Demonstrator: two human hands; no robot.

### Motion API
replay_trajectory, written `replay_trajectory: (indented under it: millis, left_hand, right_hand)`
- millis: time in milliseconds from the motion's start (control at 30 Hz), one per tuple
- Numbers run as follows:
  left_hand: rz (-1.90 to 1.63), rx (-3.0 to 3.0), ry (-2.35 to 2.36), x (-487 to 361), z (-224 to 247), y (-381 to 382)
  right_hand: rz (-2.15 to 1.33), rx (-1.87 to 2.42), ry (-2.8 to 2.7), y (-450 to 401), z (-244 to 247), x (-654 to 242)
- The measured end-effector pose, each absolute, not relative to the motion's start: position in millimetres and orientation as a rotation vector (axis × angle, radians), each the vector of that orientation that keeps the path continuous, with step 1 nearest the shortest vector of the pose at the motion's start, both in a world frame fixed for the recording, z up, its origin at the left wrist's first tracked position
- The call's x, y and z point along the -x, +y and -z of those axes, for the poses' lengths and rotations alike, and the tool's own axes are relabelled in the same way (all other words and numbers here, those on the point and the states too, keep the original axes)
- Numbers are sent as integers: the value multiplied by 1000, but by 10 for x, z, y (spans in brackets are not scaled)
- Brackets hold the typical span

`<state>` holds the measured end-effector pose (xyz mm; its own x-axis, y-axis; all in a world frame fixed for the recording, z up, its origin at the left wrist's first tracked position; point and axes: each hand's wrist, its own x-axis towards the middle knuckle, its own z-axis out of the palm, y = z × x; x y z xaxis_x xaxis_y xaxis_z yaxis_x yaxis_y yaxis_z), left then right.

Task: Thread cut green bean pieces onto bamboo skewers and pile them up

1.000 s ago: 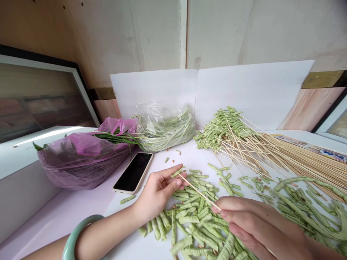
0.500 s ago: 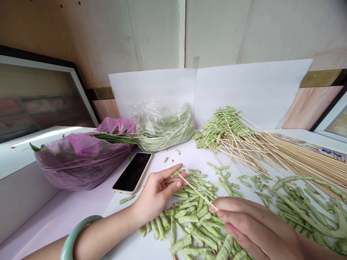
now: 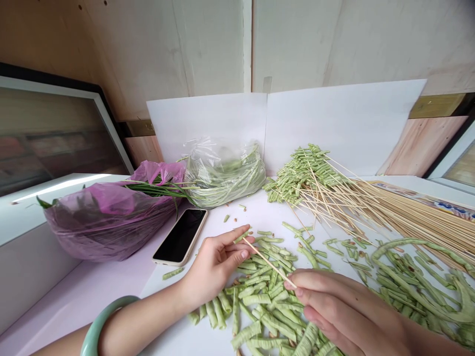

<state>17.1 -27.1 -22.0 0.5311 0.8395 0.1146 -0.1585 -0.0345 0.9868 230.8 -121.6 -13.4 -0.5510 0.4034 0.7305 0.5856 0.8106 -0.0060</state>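
Between my thumb and fingers, my left hand [image 3: 218,259] pinches a short piece of green bean [image 3: 241,238]. A thin wooden skewer [image 3: 270,264] runs from that piece down to my right hand [image 3: 341,304], whose fingers close on its other end. Whether the tip has pierced the bean is hidden by my left fingers. Under both hands lies a loose pile of cut green bean pieces [image 3: 258,299] on the white surface. Skewers loaded with bean pieces [image 3: 306,170] are heaped at the back right.
A purple plastic bag of greens [image 3: 111,222] and a phone [image 3: 180,236] are at left. Behind stands a clear bag of long beans [image 3: 226,178]. Bare skewers [image 3: 419,215] lie at right, above more beans [image 3: 419,287]. White boards [image 3: 345,126] stand at the back.
The whole view has shifted very slightly. Both hands keep nearly the same pose, with the skewer and bean piece still held.
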Motion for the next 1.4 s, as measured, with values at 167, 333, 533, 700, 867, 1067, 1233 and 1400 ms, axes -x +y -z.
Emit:
replay_trajectory:
  millis: [167, 333, 533, 700, 867, 1067, 1233, 1400]
  left_hand:
    - [-901, -1357, 644, -169, 227, -246]
    - [-932, -1348, 668, -168, 250, -215]
    - [-985, -1485, 709, -159, 276, -180]
    - [-911, -1980, 945, -126, 187, -168]
    - [-621, -2387, 933, -113, 95, -234]
    - [-484, -2480, 888, -103, 137, -237]
    - [-681, -2213, 912, -118, 154, -212]
    - [-915, -1604, 804, -157, 211, -144]
  right_hand:
    - [271, 746, -2244, -1212, 139, -2300]
    - [238, 775, -2263, -1185, 143, -2368]
    - [80, 926, -2045, -1193, 111, -2519]
    - [44, 1034, -1906, -1148, 12, -2558]
    - [-64, 1028, -1734, -1080, -55, -2527]
    - [-171, 1023, -1701, -1088, -22, -2539]
    - [-198, 1026, -1632, -1087, 7, -2550]
    - [-505, 884, -1394, -1023, -20, -2521]
